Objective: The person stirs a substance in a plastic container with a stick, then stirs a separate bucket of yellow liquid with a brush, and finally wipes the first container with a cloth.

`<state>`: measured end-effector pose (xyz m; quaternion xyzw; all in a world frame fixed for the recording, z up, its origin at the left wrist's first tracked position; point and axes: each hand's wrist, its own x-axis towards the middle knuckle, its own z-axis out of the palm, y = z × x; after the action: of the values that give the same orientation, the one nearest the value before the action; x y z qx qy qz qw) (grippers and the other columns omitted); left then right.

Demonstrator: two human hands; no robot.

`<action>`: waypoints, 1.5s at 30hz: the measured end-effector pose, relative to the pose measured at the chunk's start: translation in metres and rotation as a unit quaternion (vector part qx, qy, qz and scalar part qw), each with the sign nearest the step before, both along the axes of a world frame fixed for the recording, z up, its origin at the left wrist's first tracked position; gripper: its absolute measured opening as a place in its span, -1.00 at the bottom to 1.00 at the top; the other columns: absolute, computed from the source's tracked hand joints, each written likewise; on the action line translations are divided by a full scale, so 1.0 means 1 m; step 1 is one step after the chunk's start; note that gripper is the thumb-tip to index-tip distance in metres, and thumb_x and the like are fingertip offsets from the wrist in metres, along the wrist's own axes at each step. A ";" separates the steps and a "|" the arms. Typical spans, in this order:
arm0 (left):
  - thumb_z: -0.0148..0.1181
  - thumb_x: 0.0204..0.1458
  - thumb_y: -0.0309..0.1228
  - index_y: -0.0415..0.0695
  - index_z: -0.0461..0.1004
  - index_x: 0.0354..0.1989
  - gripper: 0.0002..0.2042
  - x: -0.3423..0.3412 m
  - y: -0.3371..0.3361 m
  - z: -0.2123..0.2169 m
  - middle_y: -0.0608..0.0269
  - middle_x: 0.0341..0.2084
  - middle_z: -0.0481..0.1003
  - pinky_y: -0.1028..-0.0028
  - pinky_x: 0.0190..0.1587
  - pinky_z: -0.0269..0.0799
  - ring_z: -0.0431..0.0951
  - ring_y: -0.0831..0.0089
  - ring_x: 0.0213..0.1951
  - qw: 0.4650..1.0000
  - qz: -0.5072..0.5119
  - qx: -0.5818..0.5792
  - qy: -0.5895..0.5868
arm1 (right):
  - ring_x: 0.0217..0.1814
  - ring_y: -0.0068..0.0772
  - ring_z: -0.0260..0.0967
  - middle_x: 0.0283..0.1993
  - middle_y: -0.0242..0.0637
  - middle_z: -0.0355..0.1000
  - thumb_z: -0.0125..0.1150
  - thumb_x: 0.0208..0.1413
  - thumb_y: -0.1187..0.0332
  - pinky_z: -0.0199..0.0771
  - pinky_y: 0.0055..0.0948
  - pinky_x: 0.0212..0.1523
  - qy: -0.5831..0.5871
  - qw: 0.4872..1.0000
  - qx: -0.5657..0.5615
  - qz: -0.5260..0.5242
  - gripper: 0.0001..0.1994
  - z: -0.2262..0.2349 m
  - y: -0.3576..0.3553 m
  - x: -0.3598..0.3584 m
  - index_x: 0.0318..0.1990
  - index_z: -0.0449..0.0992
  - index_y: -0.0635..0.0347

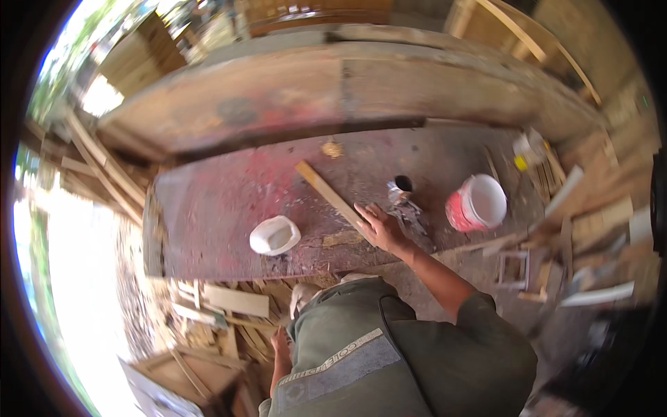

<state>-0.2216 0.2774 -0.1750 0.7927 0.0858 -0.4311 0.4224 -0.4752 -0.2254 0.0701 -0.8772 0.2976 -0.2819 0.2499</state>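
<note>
My right hand (381, 228) lies over the near end of a flat wooden strip (326, 189), fingers stretched and apart. The strip rests slantwise on a red-stained worktable (208, 201). To the right of that hand stands a small open can (400, 187), dark inside, with crumpled grey scraps (411, 219) beside it. Farther right is a red and white bucket (478, 203). Left of the strip sits a white plastic bowl or cut container (275, 235). My left hand (281, 340) hangs low beside my body, off the table; its fingers are too small and blurred to read.
A long wooden board (257, 97) stands along the table's far side. A small yellowish clump (332, 149) lies near the back edge. A clear container with a yellow patch (528, 149) is at the right end. Wood offcuts (236, 300) litter the floor below the table.
</note>
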 end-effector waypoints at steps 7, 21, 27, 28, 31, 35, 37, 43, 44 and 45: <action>-0.04 0.06 0.43 -0.21 0.07 0.42 -0.01 0.096 -0.111 -0.008 -0.07 0.32 0.16 -0.06 0.31 0.15 0.23 -0.01 0.31 0.917 0.299 -0.083 0.251 | -0.26 -0.12 0.49 -0.27 -0.16 0.44 0.24 0.23 0.31 0.50 -0.20 -0.26 0.018 0.976 0.116 -0.183 -0.48 -0.041 0.102 -0.125 0.34 0.35 0.09; -0.43 0.03 0.55 0.08 0.04 0.49 -0.02 -0.036 -0.278 0.033 0.23 0.50 -0.02 -0.24 0.36 -0.12 -0.02 0.10 0.47 0.830 0.345 -0.302 0.318 | 0.09 0.17 0.42 0.12 0.11 0.35 0.08 0.28 -0.02 0.46 0.00 0.06 0.234 0.890 0.283 -0.269 -0.36 -0.080 0.312 -0.259 0.42 0.20 0.06; -0.18 -0.06 0.59 -0.11 0.02 0.48 0.12 -0.101 -0.221 0.027 0.12 0.44 0.11 0.01 0.38 0.03 0.18 0.08 0.38 0.858 -0.159 -0.330 0.360 | 0.05 0.18 0.44 0.06 0.10 0.38 0.08 0.25 0.03 0.48 0.01 0.02 0.244 0.876 0.285 -0.303 -0.48 -0.114 0.374 -0.310 0.30 0.35 0.02; -0.16 -0.05 0.57 -0.09 0.01 0.49 0.11 -0.107 -0.208 0.026 0.12 0.43 0.13 0.03 0.37 0.05 0.19 0.09 0.37 0.849 -0.239 -0.321 0.345 | 0.04 0.18 0.45 0.04 0.09 0.40 0.07 0.25 0.06 0.48 0.01 0.01 0.245 0.873 0.290 -0.306 -0.53 -0.118 0.382 -0.313 0.24 0.41 0.01; -0.16 0.11 0.44 -0.10 0.23 0.39 -0.09 -0.108 -0.145 -0.021 0.06 0.27 0.37 0.11 0.23 0.22 0.32 0.18 0.28 0.905 -0.251 -0.153 0.307 | -0.01 0.17 0.47 -0.02 0.05 0.44 0.08 0.19 0.15 0.50 0.00 -0.03 0.304 0.843 0.359 -0.261 -0.71 -0.127 0.389 -0.318 -0.02 0.53 0.03; -0.13 0.14 0.34 -0.09 0.24 0.38 -0.17 -0.153 -0.107 -0.043 0.09 0.25 0.38 0.13 0.20 0.27 0.36 0.19 0.25 0.910 -0.341 0.076 0.222 | -0.06 0.09 0.52 -0.12 -0.01 0.52 0.10 0.14 0.17 0.53 -0.01 -0.09 0.224 0.876 0.346 -0.249 -0.74 -0.166 0.388 -0.344 -0.12 0.56 0.07; -0.12 0.16 0.29 -0.08 0.25 0.38 -0.21 -0.187 -0.112 -0.045 0.10 0.24 0.38 0.14 0.19 0.29 0.37 0.20 0.24 0.894 -0.379 0.119 0.205 | -0.02 0.08 0.52 -0.11 -0.02 0.53 0.11 0.13 0.16 0.53 -0.02 -0.08 0.272 0.863 0.353 -0.238 -0.72 -0.165 0.373 -0.379 -0.10 0.56 0.07; -0.08 0.21 0.14 -0.05 0.26 0.37 -0.33 -0.305 -0.186 -0.038 0.14 0.22 0.40 0.18 0.15 0.37 0.43 0.22 0.19 0.840 -0.489 0.170 0.165 | 0.06 0.16 0.47 0.02 0.05 0.50 0.13 0.16 0.12 0.49 0.05 0.03 0.253 0.813 0.399 -0.340 -0.63 -0.142 0.340 -0.540 0.05 0.53 0.07; -0.07 0.22 0.12 -0.05 0.27 0.37 -0.35 -0.323 -0.201 -0.037 0.15 0.22 0.41 0.18 0.14 0.38 0.44 0.22 0.19 0.829 -0.507 0.177 0.158 | 0.08 0.18 0.46 0.03 0.06 0.50 0.15 0.15 0.11 0.48 0.06 0.04 0.207 0.811 0.369 -0.405 -0.61 -0.158 0.344 -0.571 0.08 0.52 0.07; -0.06 0.23 0.09 -0.05 0.27 0.37 -0.37 -0.336 -0.207 -0.039 0.15 0.22 0.41 0.19 0.13 0.39 0.45 0.23 0.18 0.834 -0.502 0.165 0.160 | 0.09 0.19 0.45 0.03 0.07 0.50 0.18 0.15 0.10 0.47 0.06 0.06 0.176 0.816 0.322 -0.446 -0.59 -0.166 0.337 -0.605 0.10 0.51 0.07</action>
<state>-0.5580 0.0701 -0.2138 0.7050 -0.1874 -0.6840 -0.0082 -1.0799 0.1113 -0.0959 -0.5525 0.7691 -0.0917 0.3080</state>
